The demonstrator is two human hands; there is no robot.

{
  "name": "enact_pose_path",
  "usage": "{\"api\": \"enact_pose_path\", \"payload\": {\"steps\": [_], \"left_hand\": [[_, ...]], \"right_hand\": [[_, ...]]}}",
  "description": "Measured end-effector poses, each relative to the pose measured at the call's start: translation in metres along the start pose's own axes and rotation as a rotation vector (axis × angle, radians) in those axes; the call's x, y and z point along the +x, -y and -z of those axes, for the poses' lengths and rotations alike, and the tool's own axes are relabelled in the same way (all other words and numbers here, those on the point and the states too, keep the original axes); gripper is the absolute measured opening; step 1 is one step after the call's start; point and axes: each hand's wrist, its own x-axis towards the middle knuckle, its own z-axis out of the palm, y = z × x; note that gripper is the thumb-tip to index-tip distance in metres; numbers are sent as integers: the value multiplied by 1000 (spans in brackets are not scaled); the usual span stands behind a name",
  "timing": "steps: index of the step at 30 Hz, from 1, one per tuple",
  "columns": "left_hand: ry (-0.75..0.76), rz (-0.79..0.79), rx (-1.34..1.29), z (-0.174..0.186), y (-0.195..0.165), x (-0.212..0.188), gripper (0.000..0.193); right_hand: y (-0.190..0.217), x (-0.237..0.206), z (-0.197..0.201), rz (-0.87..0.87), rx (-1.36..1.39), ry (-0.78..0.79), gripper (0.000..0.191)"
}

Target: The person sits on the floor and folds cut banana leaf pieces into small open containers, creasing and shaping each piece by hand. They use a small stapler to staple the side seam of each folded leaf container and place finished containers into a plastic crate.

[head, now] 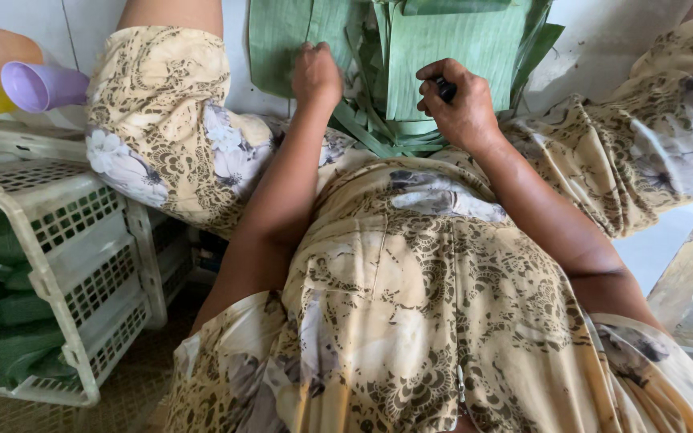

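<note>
Nearest to us we see our own lap, covered by a loose dress (411,321) in a cream and brown floral print, with both knees spread wide to either side. To our left, just beside the left knee, stands a white plastic crate (82,265) with latticed walls, and through its openings we make out folded green leaf parcels (2,321) packed inside. Behind the crate a lilac plastic cup (42,85) lies on its side next to something yellow and orange at the frame's edge.

Both our forearms stretch forward between the knees. Our right hand (460,104) is curled into a fist around a small dark handle (445,88); we cannot tell what kind of tool it belongs to, since only a stub shows between the fingers. This hand rests on the near edge of a stack of banana leaves (451,48). Our left hand (316,74) lies knuckles up, fingers bent, pressing down on a leaf sheet (278,40) at the left of the stack; we cannot tell whether it grips anything.

The leaves lie farthest from us, on the pale floor (595,40) between our feet, with narrow cut strips (370,132) spilling toward our lap.
</note>
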Motion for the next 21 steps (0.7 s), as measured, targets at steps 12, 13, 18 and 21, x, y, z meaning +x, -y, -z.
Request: {"api": "enact_pose_path", "payload": {"steps": [12,13,18,21], "left_hand": [[-94,-66,78,7,-19,-12,27],[-118,-47,55,6,-16,-8,22],[79,-157,-740,2,-6,-12,11],[354,-132,-1224,-6,-14,-36,13]], "right_hand": [[-5,25,-25,36,-96,-37,12],[-6,24,-24,29,-115,-30,12],[-20,25,-19,-211,117,18,20],[-35,33,-19,-367,410,68,24]]}}
